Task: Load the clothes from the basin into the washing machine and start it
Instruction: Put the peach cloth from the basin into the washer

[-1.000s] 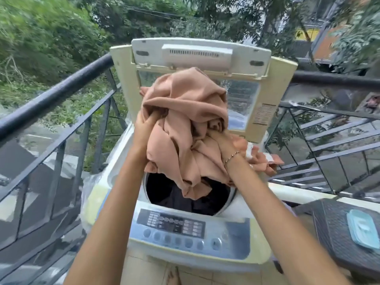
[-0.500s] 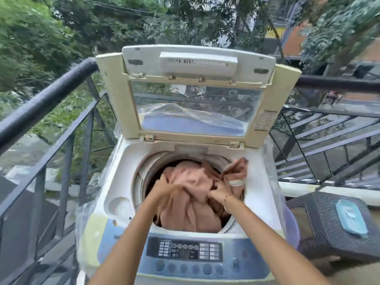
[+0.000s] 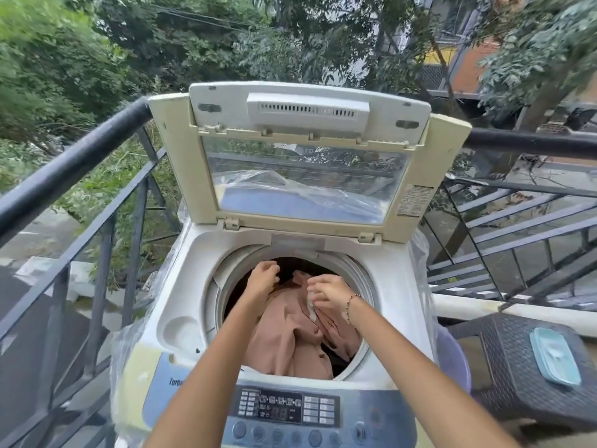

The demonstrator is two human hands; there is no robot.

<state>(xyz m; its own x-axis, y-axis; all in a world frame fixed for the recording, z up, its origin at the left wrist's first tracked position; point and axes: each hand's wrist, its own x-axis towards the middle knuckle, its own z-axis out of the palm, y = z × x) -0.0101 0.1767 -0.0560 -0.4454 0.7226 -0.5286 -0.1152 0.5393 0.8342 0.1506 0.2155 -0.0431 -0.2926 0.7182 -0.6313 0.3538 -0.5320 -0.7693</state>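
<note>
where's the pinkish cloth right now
In the head view, the pinkish cloth lies in the drum of the washing machine, centre frame; the right hand pinches it near its top.

Left arm: bare, we reach it from bottom centre toward mid-frame.
Left hand point(image 3: 263, 279): knuckles up, fingers curled; we cannot tell if they hold anything.
Right arm: bare, rising from lower right, bracelet point(image 3: 349, 306) on our wrist.
Right hand point(image 3: 329, 291): just right of the left hand, not touching it, fingertips pinching a white tag point(image 3: 311, 307).
</note>
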